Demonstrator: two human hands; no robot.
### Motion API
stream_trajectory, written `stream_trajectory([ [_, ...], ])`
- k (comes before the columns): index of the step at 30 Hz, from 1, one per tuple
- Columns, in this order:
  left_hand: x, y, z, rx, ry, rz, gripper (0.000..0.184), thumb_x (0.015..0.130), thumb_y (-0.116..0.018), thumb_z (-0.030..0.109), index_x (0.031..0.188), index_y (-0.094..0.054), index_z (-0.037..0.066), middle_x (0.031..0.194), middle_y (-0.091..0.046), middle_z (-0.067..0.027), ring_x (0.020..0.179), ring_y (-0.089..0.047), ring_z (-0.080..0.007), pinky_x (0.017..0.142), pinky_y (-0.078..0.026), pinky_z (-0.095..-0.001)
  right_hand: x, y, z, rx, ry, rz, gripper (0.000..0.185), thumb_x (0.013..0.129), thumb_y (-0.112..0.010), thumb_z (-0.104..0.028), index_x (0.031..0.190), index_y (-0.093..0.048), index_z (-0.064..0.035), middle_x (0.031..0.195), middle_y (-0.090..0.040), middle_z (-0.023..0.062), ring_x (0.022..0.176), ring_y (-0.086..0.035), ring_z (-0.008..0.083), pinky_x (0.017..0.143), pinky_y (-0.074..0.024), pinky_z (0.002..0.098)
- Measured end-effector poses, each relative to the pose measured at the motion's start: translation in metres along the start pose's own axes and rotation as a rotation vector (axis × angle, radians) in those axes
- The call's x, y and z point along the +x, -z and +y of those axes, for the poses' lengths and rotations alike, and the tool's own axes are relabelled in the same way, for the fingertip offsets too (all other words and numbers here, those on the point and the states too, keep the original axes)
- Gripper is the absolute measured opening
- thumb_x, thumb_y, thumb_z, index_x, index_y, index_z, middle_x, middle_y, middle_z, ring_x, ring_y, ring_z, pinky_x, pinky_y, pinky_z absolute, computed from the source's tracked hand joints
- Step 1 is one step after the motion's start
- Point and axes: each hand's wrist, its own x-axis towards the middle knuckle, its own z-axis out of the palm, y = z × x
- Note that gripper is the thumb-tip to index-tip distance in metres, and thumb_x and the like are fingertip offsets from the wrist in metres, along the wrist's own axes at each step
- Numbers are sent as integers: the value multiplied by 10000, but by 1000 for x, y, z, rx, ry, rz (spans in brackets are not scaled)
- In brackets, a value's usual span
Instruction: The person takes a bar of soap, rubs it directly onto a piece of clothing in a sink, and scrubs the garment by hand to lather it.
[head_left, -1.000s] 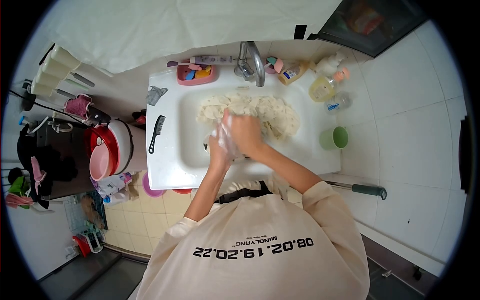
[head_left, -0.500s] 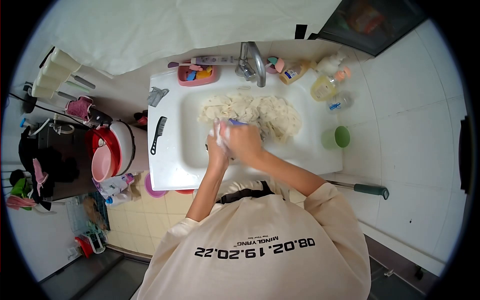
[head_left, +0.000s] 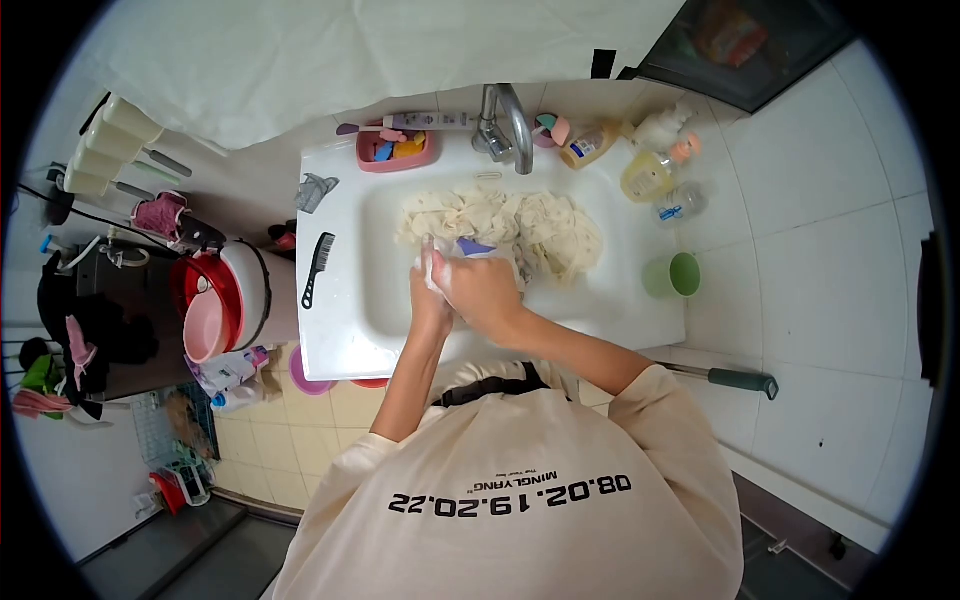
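Observation:
My left hand (head_left: 430, 298) and my right hand (head_left: 484, 296) are pressed together over the front half of the white sink (head_left: 375, 310). Between them is a soapy white cloth (head_left: 435, 272), mostly hidden by my fingers. The right hand is closed around it. Some left fingers point up along its side, coated in white suds. A purple patch (head_left: 474, 246) shows just beyond my right knuckles; whether it belongs to the cloth I cannot tell. Wet, crumpled cream fabric (head_left: 560, 232) lies in the basin behind my hands, below the faucet (head_left: 492, 138).
On the sink's left rim are a black comb (head_left: 318, 270), a grey rag (head_left: 315, 193) and a pink box (head_left: 395, 165) of small items. Along the right stand a yellow pump bottle (head_left: 648, 177) and a green cup (head_left: 684, 274). Buckets (head_left: 262, 295) stand left of the sink.
My hands have shifted slightly against each other, the right turning a little toward me. The purple patch shows more now. The cream fabric has stayed in place.

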Motion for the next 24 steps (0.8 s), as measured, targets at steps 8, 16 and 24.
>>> stream_trajectory([
  [8,-5,-9,2,-9,-108,-8,448,872,-345,402,932,-513,-9,796,-522,-24,732,-474,-108,662,-402,-246,1,4,0,19,-52,-40,236,781,-490,-169,570,-500,-64,441,-467,98,396,-503,240,341,-392,314],
  [16,-1,-2,-4,-6,-127,-19,464,866,-352,414,927,-523,-12,717,-518,-22,639,-472,-112,584,-404,-256,-5,-2,1,44,-64,-78,152,768,-485,-134,652,-509,-38,443,-464,94,416,-511,238,351,-391,332],
  [24,-2,-3,-2,178,-122,-37,472,876,-307,422,973,-511,8,735,-502,-3,613,-441,-104,568,-389,-263,-1,5,3,-249,1,-29,163,748,-489,-142,614,-494,-50,451,-484,66,380,-501,203,355,-393,306],
])
